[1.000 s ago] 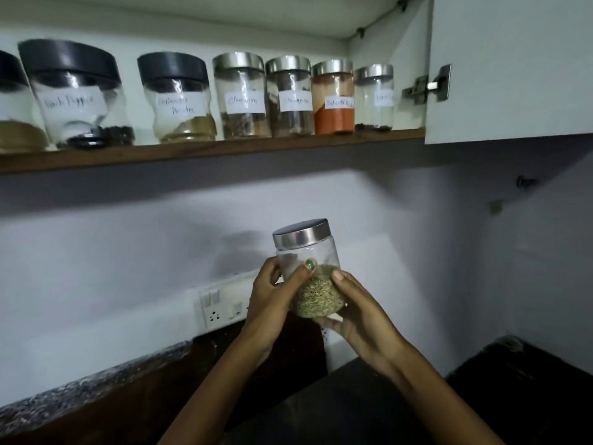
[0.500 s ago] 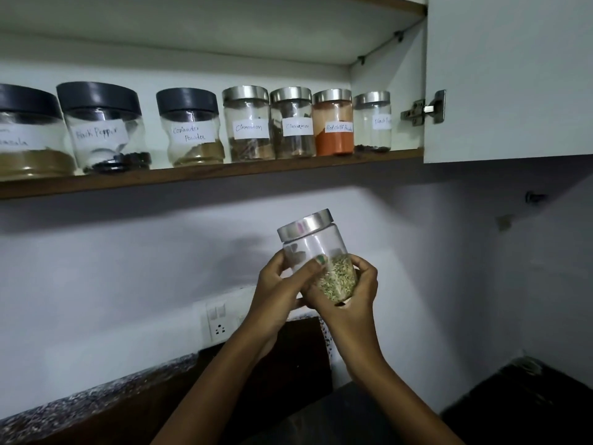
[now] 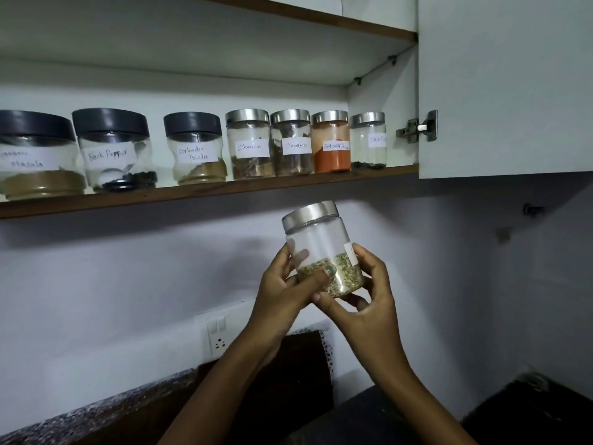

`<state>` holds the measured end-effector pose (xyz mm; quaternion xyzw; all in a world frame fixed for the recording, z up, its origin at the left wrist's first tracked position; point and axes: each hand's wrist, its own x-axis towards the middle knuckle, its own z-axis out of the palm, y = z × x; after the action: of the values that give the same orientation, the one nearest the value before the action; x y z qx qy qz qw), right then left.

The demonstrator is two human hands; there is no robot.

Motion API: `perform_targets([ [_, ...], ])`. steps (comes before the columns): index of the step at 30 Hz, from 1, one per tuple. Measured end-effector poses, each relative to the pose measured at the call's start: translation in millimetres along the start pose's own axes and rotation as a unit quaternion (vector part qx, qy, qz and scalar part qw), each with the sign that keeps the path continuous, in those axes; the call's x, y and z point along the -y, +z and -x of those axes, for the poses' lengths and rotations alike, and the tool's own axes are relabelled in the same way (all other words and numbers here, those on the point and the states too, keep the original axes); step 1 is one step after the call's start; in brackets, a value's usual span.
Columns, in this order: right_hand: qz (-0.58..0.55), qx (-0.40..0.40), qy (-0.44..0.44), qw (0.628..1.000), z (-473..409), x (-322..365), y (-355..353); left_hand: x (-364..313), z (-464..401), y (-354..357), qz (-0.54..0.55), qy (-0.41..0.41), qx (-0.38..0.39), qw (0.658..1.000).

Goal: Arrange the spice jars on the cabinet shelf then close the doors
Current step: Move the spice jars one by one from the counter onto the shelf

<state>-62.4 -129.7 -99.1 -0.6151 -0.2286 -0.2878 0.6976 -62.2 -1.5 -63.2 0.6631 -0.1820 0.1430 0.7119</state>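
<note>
I hold a clear spice jar (image 3: 321, 242) with a steel lid and greenish seeds, tilted, below the cabinet shelf (image 3: 205, 192). My left hand (image 3: 285, 293) grips its left side with the thumb across the front. My right hand (image 3: 369, 303) cups its right side and base, over a white label. On the shelf stand several labelled jars: three black-lidded ones, among them black pepper (image 3: 115, 152) and coriander powder (image 3: 195, 149), then two cinnamon jars (image 3: 250, 146), a red chilli powder jar (image 3: 332, 142) and a small jar (image 3: 369, 141) at the right end.
The right cabinet door (image 3: 507, 85) stands open, its hinge (image 3: 417, 126) beside the last jar. An upper shelf (image 3: 305, 17) runs above. A wall socket (image 3: 218, 335) sits under the shelf, and a dark speckled counter (image 3: 80, 422) lies below.
The held jar has risen toward the shelf and turned, so its label now faces right. My right hand has shifted round to its right side. The view has tilted upward.
</note>
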Motion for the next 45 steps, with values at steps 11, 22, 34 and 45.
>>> perform_targets([
  [11, -0.080, 0.140, 0.065, 0.985, -13, 26, -30, -10, -4, -13, 0.087, -0.011, 0.069, 0.994],
  [22, 0.106, -0.013, -0.114, 0.988, -4, 32, -21, -18, 1, 3, -0.015, 0.069, 0.047, 0.996],
  [34, 0.173, -0.042, -0.124, 0.976, -42, 18, -60, -16, -40, 59, -0.098, 0.122, 0.064, 0.986],
  [45, 0.221, -0.064, -0.177, 0.957, -177, 8, -138, -27, -139, 156, -0.269, 0.207, 0.110, 0.934],
])
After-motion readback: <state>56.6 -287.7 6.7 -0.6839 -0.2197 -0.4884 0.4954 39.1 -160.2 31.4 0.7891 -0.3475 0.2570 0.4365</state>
